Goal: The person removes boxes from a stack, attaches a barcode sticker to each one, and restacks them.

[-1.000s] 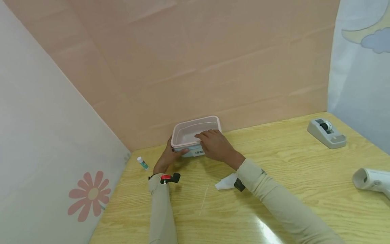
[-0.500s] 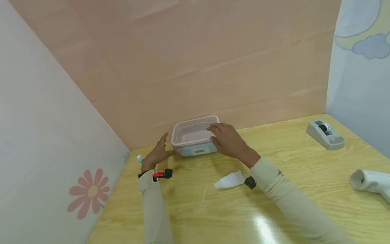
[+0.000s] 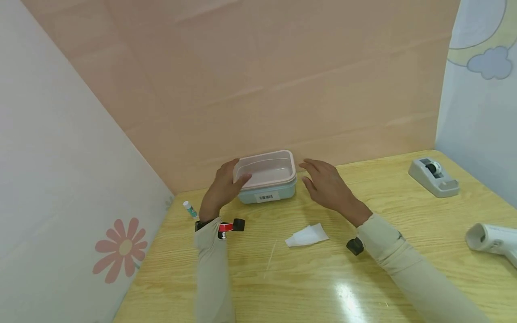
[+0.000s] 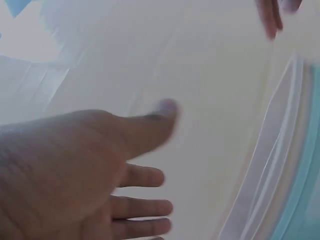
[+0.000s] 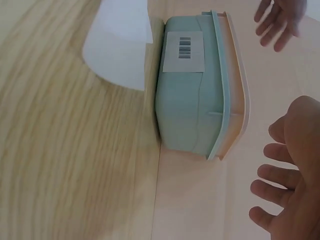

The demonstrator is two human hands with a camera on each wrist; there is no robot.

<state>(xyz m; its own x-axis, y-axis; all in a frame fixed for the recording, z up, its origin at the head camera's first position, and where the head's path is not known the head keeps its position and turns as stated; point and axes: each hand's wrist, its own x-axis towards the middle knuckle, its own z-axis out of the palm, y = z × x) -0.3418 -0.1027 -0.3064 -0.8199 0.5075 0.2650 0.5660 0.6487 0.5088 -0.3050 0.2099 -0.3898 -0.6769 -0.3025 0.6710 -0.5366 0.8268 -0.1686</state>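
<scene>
A pinkish tub [image 3: 268, 167] sits nested in a light blue tub [image 3: 284, 192] against the back wall, with a barcode label [image 3: 267, 197] on the blue front. My left hand [image 3: 222, 187] is raised at their left end, covering that corner in the head view. The left wrist view shows this hand [image 4: 85, 175] with fingers extended, apart from the tubs. Off the right end hovers my right hand [image 3: 328, 186], fingers loosely bent and holding nothing. In the right wrist view a gap separates the right hand [image 5: 290, 175] from the blue tub [image 5: 185, 110].
White paper pieces [image 3: 308, 235] lie on the wooden table [image 3: 282, 278] in front of the tubs. A glue stick [image 3: 190, 209] is left of my left wrist. Farther right are a grey tape dispenser [image 3: 434, 176] and a white tubular object [image 3: 490, 238].
Both hands have come off the tubs. My left hand pulled away leftward, then rose back toward the left end. My right hand left the front rim and moved right.
</scene>
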